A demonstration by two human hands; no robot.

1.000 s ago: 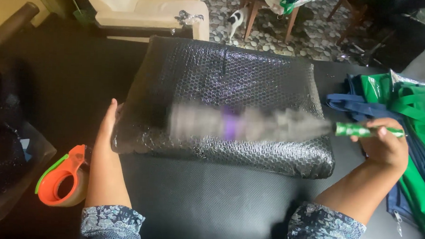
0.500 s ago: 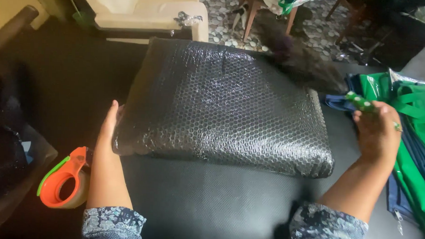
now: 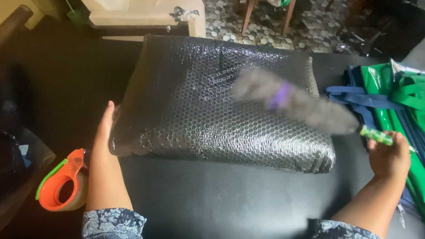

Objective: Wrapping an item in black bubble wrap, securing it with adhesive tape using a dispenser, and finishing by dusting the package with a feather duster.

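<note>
Dark tabletop (image 3: 228, 200): left hand (image 3: 104, 130) flat against bubble-wrapped package (image 3: 213, 105), right hand (image 3: 390, 156) gripping grey duster (image 3: 298, 101).

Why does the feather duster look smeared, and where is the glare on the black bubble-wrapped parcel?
Head view: the grey feather duster with a purple band is motion-blurred, while its green handle in the right hand reads sharper; glare glints off the black bubble-wrapped parcel, mostly its upper middle; the left hand at its edge and the orange tape dispenser look sharp.
</note>
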